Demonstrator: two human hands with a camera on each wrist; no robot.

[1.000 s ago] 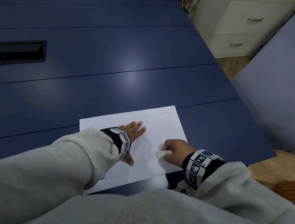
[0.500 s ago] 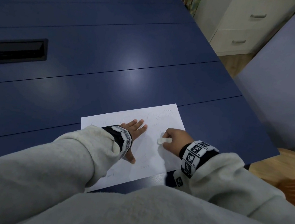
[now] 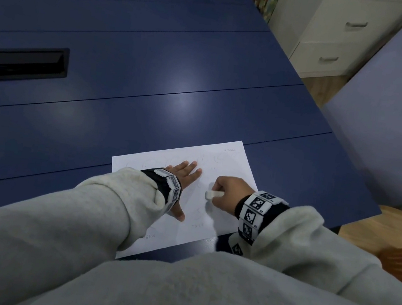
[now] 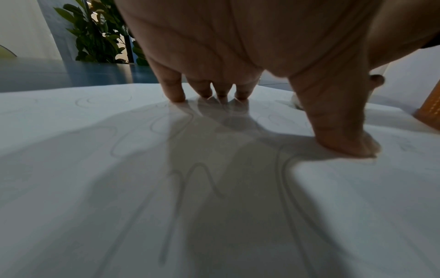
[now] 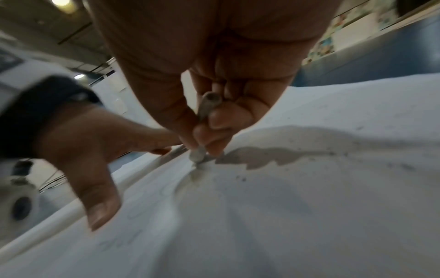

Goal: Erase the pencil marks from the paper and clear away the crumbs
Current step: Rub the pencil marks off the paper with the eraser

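Right hand (image 3: 230,192): your fingers curl round a small white eraser (image 3: 213,194) and pinch it, its lower tip touching the paper (image 3: 231,167). In the right wrist view the eraser (image 5: 202,135) stands nearly upright between thumb and fingertips (image 5: 220,118), its worn end on the sheet.

Left hand (image 3: 184,175): you lay it flat on the paper, fingers straight and close together, thumb (image 3: 179,214) spread toward you. It holds nothing. In the left wrist view the fingertips (image 4: 176,94) and thumb (image 4: 342,139) press the sheet down.

Position: the eraser sits just beside your left hand, to its right, over the sheet's right half.

Paper: one white sheet, rectangular, lying slightly askew at the near edge of the table (image 3: 154,70). It rises in a shallow ripple beside the eraser tip.

Pencil marks (image 4: 197,180): faint grey loops and wavy lines across the sheet.

Writing: "TWICE" (image 3: 197,225) near the near edge, and again (image 3: 148,236) beside your left sleeve (image 3: 102,206). A small scrawl at the far right corner is too small to read.

Crumbs (image 5: 240,177): dark specks scattered on the paper right of the eraser.

Table: dark blue, smooth, faintly glossy, panelled with thin seams; a black rectangular recess (image 3: 21,61) lies far left.

Wrists: black bands carrying black-and-white square markers (image 3: 256,204).
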